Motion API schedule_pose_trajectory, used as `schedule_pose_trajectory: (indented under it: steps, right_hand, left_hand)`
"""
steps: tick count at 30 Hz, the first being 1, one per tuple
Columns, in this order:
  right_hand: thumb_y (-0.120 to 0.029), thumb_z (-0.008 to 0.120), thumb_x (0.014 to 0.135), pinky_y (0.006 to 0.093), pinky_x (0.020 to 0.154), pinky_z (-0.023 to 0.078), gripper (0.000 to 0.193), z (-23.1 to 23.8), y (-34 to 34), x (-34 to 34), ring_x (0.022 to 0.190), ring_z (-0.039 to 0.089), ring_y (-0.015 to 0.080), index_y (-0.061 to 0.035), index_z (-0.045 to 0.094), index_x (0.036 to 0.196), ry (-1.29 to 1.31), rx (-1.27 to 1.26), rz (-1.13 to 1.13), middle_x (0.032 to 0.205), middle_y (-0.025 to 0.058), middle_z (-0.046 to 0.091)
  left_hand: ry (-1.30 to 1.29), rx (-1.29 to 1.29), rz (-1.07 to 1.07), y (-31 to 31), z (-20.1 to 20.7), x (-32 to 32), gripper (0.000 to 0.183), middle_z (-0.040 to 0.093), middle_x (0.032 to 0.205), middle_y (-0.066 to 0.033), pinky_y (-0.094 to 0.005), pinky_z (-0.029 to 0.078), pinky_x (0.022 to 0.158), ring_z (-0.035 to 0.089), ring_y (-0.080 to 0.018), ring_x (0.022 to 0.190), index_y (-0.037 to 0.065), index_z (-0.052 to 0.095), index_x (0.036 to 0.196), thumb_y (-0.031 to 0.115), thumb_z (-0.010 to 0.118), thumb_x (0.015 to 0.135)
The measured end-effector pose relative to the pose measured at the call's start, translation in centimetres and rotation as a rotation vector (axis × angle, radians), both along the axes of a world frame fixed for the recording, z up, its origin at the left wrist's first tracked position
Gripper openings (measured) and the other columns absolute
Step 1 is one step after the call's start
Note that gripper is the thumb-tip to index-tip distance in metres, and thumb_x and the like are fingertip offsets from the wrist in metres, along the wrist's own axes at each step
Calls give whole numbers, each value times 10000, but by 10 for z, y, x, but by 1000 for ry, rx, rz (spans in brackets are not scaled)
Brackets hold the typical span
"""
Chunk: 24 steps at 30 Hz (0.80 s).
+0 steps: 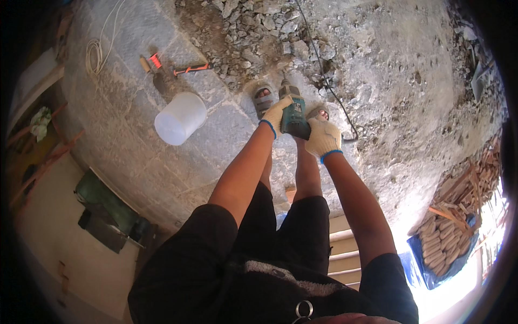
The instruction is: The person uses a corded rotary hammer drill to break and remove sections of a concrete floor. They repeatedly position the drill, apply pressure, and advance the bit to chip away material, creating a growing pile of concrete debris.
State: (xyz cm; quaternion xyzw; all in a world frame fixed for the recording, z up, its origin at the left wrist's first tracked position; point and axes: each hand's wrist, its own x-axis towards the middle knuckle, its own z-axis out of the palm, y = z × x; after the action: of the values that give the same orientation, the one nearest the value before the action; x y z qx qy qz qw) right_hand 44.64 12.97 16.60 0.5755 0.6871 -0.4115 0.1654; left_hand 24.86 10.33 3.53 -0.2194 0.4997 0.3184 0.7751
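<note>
My left hand [276, 114], in a cream knit glove with a blue cuff, is closed around the front part of a teal rotary hammer drill [294, 116]. At its rear end, my right hand [324, 137], gloved the same way, is wrapped about the handle, which it mostly hides. The drill points away from me, its front end down at the edge of the broken concrete [259, 38]. Dust blurs the bit's tip. A black power cord [322, 67] runs from near my right hand up past the rubble. My sandalled feet [263, 100] stand on either side of the tool.
On the left stands a white bucket [181, 119]. Beyond it lie a trowel [160, 83], a red spool of string [155, 60] and an orange-and-black handled hammer [193, 69]. A pale coiled cable [96, 58] is farther left. Stacked wood pieces [442, 243] sit at the lower right.
</note>
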Motion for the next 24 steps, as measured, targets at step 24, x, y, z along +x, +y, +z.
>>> schedule_pose_trajectory:
  steps: [24]
  right_hand:
    - [-54,727,846,527,953,633,394,6,-9,-16,1106,768,427,-108,779,1233,12,18,-72,1166,151,780]
  left_hand:
    - [-39,-29,-160,13,-17,-16,448,811,1126,-96,-452,695,797,813,-233,946,62,740,1359,461,641,1180]
